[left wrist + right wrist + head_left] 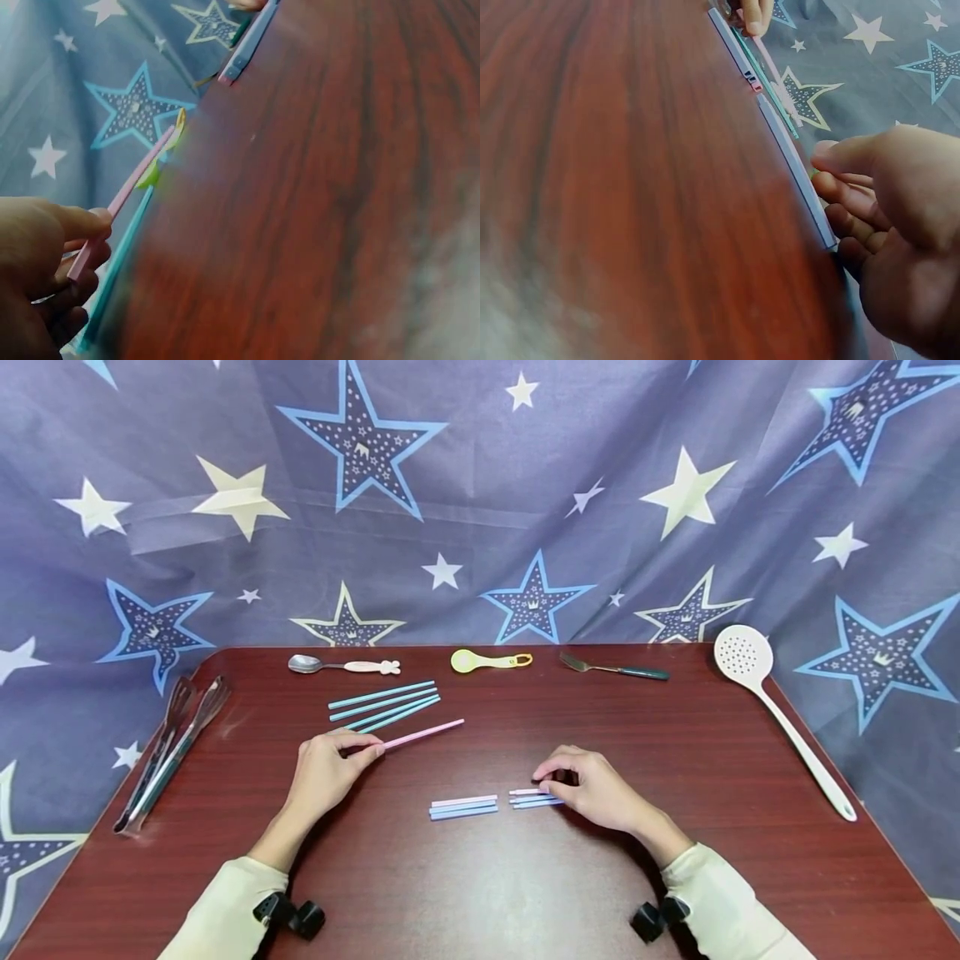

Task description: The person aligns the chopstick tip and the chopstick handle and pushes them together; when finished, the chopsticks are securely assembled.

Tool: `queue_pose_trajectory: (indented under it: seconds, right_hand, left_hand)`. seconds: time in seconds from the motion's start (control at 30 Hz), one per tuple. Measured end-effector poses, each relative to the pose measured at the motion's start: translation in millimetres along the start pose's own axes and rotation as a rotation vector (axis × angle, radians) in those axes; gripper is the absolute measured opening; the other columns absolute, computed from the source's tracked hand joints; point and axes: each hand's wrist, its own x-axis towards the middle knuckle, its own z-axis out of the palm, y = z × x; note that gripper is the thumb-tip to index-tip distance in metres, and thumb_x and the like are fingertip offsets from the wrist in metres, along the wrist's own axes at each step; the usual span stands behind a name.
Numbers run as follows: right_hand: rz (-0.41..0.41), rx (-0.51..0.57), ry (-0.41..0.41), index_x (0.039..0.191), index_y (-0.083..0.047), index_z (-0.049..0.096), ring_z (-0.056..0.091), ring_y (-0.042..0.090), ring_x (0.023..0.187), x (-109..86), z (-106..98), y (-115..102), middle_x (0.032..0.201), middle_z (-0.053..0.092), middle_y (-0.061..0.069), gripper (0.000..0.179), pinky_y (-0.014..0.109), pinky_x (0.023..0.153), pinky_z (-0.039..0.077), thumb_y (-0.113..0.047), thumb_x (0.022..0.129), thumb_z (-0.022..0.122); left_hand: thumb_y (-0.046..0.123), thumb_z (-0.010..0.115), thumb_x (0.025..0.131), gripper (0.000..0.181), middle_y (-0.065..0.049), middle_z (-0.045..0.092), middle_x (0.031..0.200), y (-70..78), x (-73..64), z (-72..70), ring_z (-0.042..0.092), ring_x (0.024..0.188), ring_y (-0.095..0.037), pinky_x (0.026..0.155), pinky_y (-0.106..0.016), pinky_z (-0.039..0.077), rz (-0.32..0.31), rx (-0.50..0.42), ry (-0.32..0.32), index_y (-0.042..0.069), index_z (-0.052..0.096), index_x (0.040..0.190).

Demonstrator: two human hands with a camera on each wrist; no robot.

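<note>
My left hand (330,774) pinches one end of a slim pink chopstick (425,733) between thumb and fingers, above the table. Beside it lie several teal chopsticks (382,692), partly behind the hand. My right hand (596,787) is over a row of shorter pink and blue sticks (525,798), whose right ends it hides. In the right wrist view, its fingers (847,196) are loosely bent beside a blue stick (795,169), and I see nothing between them. A matching row of short pink and blue sticks (463,808) lies left of that hand, end to end with a small gap.
Along the back edge lie a spoon (345,666), a yellow-green measuring spoon (491,661) and a fork (615,668). Metal tongs (172,752) rest at the left edge. A white skimmer (787,727) lies along the right edge of the brown table (480,893).
</note>
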Motion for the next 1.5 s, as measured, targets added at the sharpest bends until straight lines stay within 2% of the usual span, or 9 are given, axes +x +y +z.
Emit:
queue_pose_trajectory:
  seconds: [0.1,0.37,0.63,0.9,1.03,1.2,1.33,1.5]
  right_hand:
    - [-0.022,-0.019,-0.020,0.097,-0.012,0.079,0.063,0.012,0.089,-0.6,1,2,0.092,0.073,-0.003,0.014,0.025,0.079,0.051,-0.002,0.087,0.079]
    - [-0.012,-0.043,-0.067,0.098,-0.015,0.080,0.061,0.011,0.087,-2.1,-1,2,0.091,0.069,-0.009,0.015,0.025,0.077,0.050,-0.006,0.087,0.081]
    - [-0.015,-0.033,-0.089,0.097,-0.016,0.080,0.061,0.009,0.085,-2.4,-1,2,0.090,0.068,-0.008,0.014,0.024,0.075,0.051,-0.007,0.087,0.081]
    - [0.004,-0.033,-0.091,0.095,-0.017,0.080,0.061,0.011,0.084,-1.7,-3,1,0.089,0.067,-0.011,0.013,0.025,0.074,0.050,-0.007,0.087,0.082]
    - [0.003,-0.036,-0.090,0.094,-0.017,0.080,0.061,0.012,0.083,-1.0,-3,-1,0.088,0.067,-0.010,0.012,0.025,0.074,0.050,-0.007,0.087,0.082]
    - [-0.006,-0.036,-0.081,0.093,-0.016,0.080,0.062,0.012,0.083,0.0,-2,-1,0.088,0.068,-0.010,0.012,0.025,0.074,0.050,-0.007,0.086,0.082]
    - [-0.001,-0.030,-0.084,0.092,-0.016,0.080,0.061,0.012,0.083,-0.4,-1,0,0.088,0.068,-0.010,0.012,0.024,0.074,0.050,-0.007,0.086,0.082]
    - [-0.002,-0.035,-0.081,0.091,-0.017,0.079,0.061,0.011,0.083,-1.6,0,0,0.088,0.067,-0.011,0.012,0.024,0.075,0.049,-0.007,0.086,0.082]
  left_hand:
    - [0.014,0.087,0.082,0.007,0.002,0.079,0.086,-9.0,0.1,3.0,0.075,0.085,-0.022,0.076,-0.041,0.054,0.005,0.006,0.026,0.019,0.085,0.086]
    - [0.013,0.088,0.080,0.006,-0.004,0.074,0.085,-23.4,-0.1,7.2,0.061,0.082,-0.026,0.078,-0.043,0.042,0.015,0.017,0.061,0.014,0.085,0.085]
    - [0.015,0.086,0.082,0.007,-0.007,0.073,0.089,-26.3,0.5,4.5,0.058,0.087,-0.030,0.080,-0.050,0.041,0.001,0.083,0.042,0.013,0.084,0.088]
    - [0.015,0.086,0.083,0.009,-0.006,0.072,0.090,-24.5,2.6,3.8,0.057,0.089,-0.029,0.076,-0.045,0.038,0.032,0.122,0.039,0.013,0.084,0.092]
    - [0.015,0.085,0.084,0.010,-0.006,0.073,0.091,-14.5,2.4,2.9,0.058,0.089,-0.028,0.080,-0.047,0.040,0.049,0.103,0.040,0.013,0.084,0.093]
    - [0.017,0.084,0.086,0.010,-0.005,0.075,0.093,12.3,-1.0,7.1,0.064,0.094,-0.028,0.086,-0.048,0.046,0.100,0.029,-0.008,0.014,0.084,0.096]
    - [0.019,0.082,0.087,0.011,0.002,0.076,0.094,36.7,-10.0,16.6,0.068,0.096,-0.021,0.089,-0.044,0.049,0.142,-0.040,-0.101,0.016,0.083,0.098]
    - [0.023,0.083,0.087,0.010,0.010,0.072,0.091,61.2,-23.9,29.9,0.060,0.089,-0.010,0.081,-0.034,0.046,0.169,-0.109,-0.253,0.020,0.084,0.097]
